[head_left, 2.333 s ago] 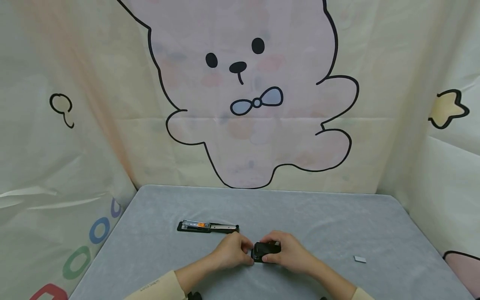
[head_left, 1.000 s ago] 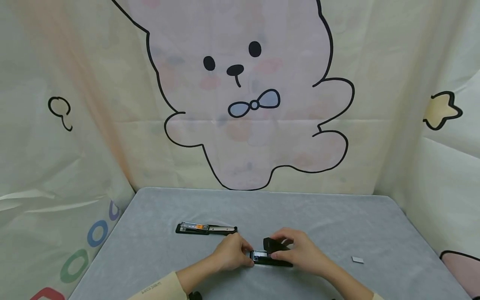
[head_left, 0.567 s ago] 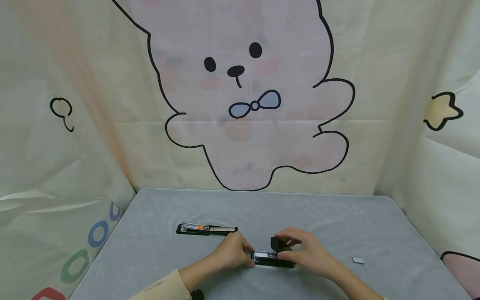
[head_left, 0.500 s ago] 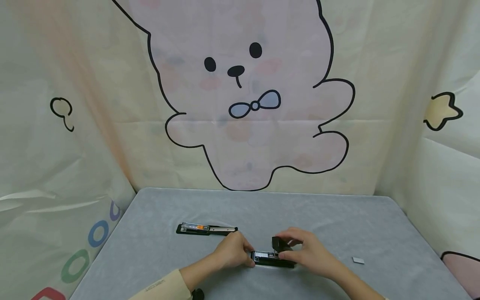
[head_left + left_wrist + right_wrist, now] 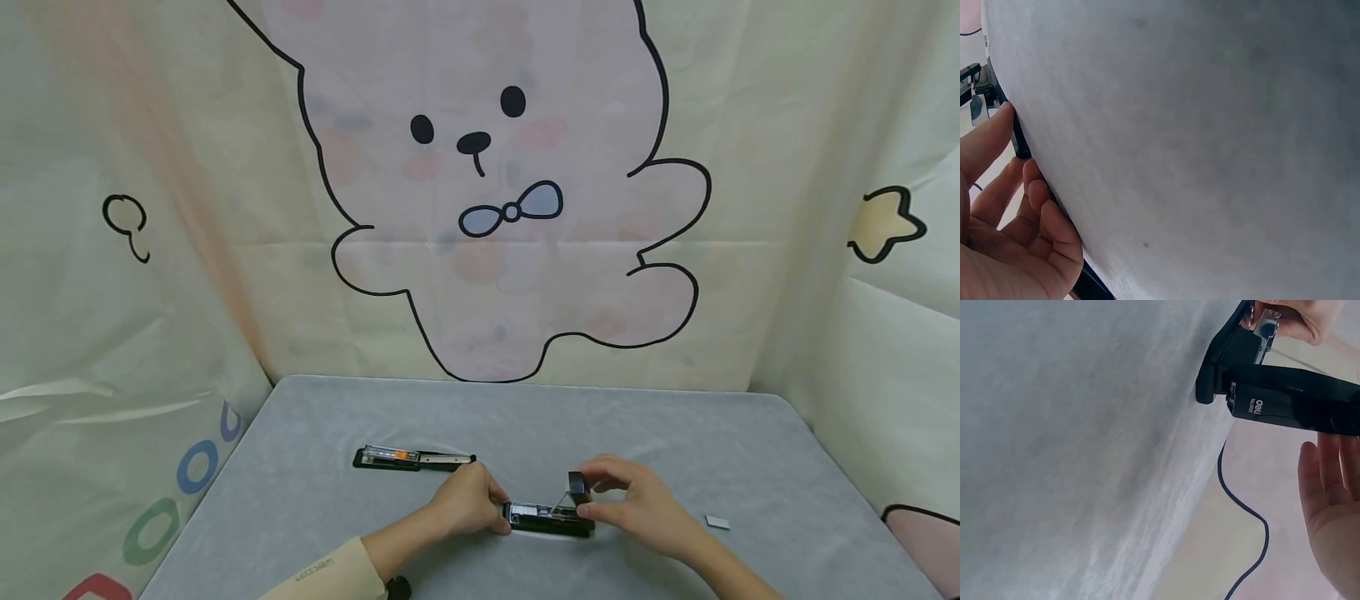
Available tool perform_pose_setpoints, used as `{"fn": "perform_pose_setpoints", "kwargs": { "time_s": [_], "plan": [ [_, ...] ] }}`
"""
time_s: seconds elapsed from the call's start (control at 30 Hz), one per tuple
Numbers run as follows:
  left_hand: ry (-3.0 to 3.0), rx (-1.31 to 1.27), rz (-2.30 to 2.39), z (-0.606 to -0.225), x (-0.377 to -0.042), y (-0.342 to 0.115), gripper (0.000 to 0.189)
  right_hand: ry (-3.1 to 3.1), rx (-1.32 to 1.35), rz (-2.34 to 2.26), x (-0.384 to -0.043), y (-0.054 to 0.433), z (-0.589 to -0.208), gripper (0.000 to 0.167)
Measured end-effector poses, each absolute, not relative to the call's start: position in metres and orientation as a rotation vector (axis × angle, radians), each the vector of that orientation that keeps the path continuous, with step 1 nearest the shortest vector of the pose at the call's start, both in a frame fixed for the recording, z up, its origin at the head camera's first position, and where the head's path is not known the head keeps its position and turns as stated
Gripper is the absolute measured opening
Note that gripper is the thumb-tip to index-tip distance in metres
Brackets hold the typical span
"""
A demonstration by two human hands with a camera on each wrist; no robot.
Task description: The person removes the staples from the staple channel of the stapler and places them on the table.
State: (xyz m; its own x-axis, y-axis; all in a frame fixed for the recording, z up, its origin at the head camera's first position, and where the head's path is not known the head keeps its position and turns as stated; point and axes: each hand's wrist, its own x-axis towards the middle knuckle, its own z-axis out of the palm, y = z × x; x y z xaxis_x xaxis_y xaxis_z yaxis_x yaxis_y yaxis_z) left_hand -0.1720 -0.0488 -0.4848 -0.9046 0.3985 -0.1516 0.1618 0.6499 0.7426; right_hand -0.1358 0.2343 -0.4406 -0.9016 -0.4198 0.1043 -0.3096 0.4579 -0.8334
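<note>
A black stapler (image 5: 551,522) lies on the grey tabletop with its top cover swung up to nearly vertical. A thin spring spans the gap between the cover and the metal magazine, as the right wrist view also shows. My left hand (image 5: 468,502) pinches the left end of the stapler's base between thumb and fingers; the left wrist view shows this black end (image 5: 1020,139) at the fingertips. My right hand (image 5: 641,508) grips the raised cover (image 5: 1297,400) at the right end. The right thumb is hidden in the right wrist view.
Another opened stapler (image 5: 412,458), with a clear and orange part on it, lies behind my left hand. A small grey-white block, perhaps staples (image 5: 717,522), lies to the right. A printed cloth backdrop (image 5: 300,333) surrounds the table (image 5: 675,433).
The stapler's cover, down at first, has been swung up and back to the right by my right hand, exposing the magazine and spring. My left hand has stayed at the base's left end.
</note>
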Motion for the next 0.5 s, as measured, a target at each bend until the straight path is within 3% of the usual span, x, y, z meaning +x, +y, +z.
{"fn": "perform_pose_setpoints", "kwargs": {
  "time_s": [0.5],
  "plan": [
    [2.528,0.379,1.136,-0.482,-0.174,-0.048,0.024,2.602,-0.597,-1.481,-0.129,0.255,-0.441,0.034]
  ]
}}
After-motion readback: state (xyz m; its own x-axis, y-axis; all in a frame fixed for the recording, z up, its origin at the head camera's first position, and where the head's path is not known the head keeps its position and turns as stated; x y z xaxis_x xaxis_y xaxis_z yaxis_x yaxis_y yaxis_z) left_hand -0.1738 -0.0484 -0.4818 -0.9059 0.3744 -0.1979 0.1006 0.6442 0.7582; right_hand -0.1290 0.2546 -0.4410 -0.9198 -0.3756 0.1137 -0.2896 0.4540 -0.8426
